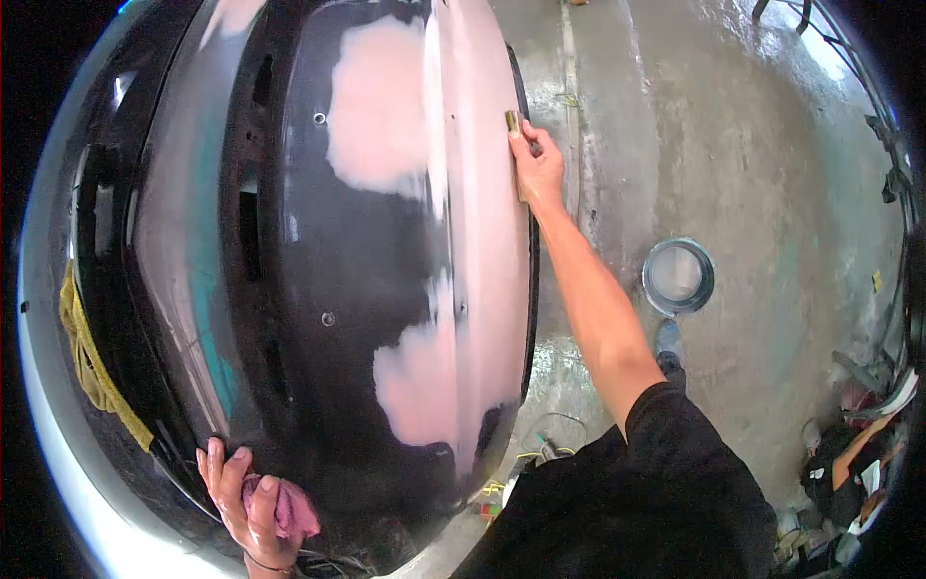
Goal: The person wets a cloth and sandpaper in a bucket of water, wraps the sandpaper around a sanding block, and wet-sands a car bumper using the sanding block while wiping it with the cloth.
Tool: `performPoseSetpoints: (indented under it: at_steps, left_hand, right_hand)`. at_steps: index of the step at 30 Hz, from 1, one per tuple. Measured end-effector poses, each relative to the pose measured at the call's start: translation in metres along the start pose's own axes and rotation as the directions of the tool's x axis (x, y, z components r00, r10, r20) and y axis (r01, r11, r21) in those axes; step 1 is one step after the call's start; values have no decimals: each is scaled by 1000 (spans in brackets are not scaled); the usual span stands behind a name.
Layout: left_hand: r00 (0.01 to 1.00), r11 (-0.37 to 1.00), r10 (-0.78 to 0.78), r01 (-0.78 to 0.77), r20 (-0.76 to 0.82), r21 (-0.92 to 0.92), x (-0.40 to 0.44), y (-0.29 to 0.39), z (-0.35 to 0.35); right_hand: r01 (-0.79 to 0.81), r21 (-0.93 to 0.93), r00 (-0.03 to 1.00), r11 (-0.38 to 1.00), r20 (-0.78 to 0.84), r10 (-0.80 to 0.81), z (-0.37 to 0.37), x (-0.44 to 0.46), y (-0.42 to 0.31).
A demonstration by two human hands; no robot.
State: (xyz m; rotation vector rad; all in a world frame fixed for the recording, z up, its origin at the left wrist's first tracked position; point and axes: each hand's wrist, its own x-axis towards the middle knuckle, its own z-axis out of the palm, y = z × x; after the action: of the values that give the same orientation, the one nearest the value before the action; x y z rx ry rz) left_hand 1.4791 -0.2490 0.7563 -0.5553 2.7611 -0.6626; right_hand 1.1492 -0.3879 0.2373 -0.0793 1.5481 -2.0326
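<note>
A dark car body panel (357,261) with pale pink filler patches (381,106) fills the left and middle of the head view. My right hand (542,166) is closed around a narrow brownish sanding block (513,122), held against the panel's right edge. Most of that block is behind my fingers. At lower left, my left hand (236,497) grips a bunched pink cloth (291,509) at the dark bodywork, its fingers looking wet.
A yellow cloth (92,362) hangs over the wiper area at left. On the wet concrete floor (733,154) stands a round bucket (678,277), near my shoe (669,338). Another person (839,473) is at lower right, among assorted items.
</note>
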Motion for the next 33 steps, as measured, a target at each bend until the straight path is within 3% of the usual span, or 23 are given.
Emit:
performPoseSetpoints:
  at_steps: [1,3,4,6,9,13,16,17,18,19,20,23,24,25,26,28,31,33]
  left_hand:
    - [1000,1000,5,-5,-7,1,2,1,0]
    - [1000,1000,7,-7,-30,3,8,3,3]
    - [999,1000,5,-5,-35,4,9,5,3]
    - [1000,1000,4,-4,-23,16,6,4,2]
    - [1000,999,1,0,-20,41,-2,-2,6]
    - [1000,1000,-23,23,12,14,-5,0,0]
    - [999,996,-41,41,-9,83,-12,-4,6]
    - [999,997,-37,36,18,63,-8,-1,3]
    - [998,999,-33,31,45,43,-4,2,-3]
    - [997,999,-29,27,73,22,-1,3,-6]
    - [997,999,-30,29,65,22,1,4,-7]
    - [999,1000,-19,19,29,17,-4,-1,-5]
    - [1000,1000,-9,9,6,12,-7,-5,-2]
    - [1000,1000,0,0,-17,4,-8,-7,1]
    - [1000,1000,7,-7,-30,-11,0,-2,2]
    - [999,1000,13,-13,-30,12,-3,-6,4]
    - [999,1000,15,-15,-30,2,5,-1,0]
    - [999,1000,20,-21,-34,-19,8,1,-1]
  right_hand:
    - [-19,-8,1000,1000,-7,19,0,-1,-2]
    - [119,53,993,992,-6,-118,-9,-76,8]
    - [269,-73,963,960,10,-269,-18,-122,1]
    - [260,-43,965,965,42,-259,-32,-192,-20]
    - [344,-84,939,935,10,-344,-24,-130,11]
    - [-122,90,992,988,53,118,-11,11,23]
    - [-39,-73,999,997,22,41,-20,-24,30]
    - [75,-82,997,994,-14,-77,-24,-58,52]
    - [136,-19,990,991,-23,-136,-31,-102,55]
    - [112,-76,994,991,-5,-112,-42,-150,41]
    - [210,-85,976,974,-36,-214,-44,-185,57]
    - [111,5,994,994,17,-111,-42,-144,51]
    - [117,-18,993,993,-1,-117,-31,-98,62]
    - [21,4,1000,1000,1,-21,-21,-52,52]
    - [78,-59,997,995,13,-78,-15,-14,46]
    - [72,50,996,996,56,-74,-9,13,45]
    - [131,-47,991,990,15,-130,-32,-83,70]
    - [105,-23,994,994,37,-104,-62,-212,86]
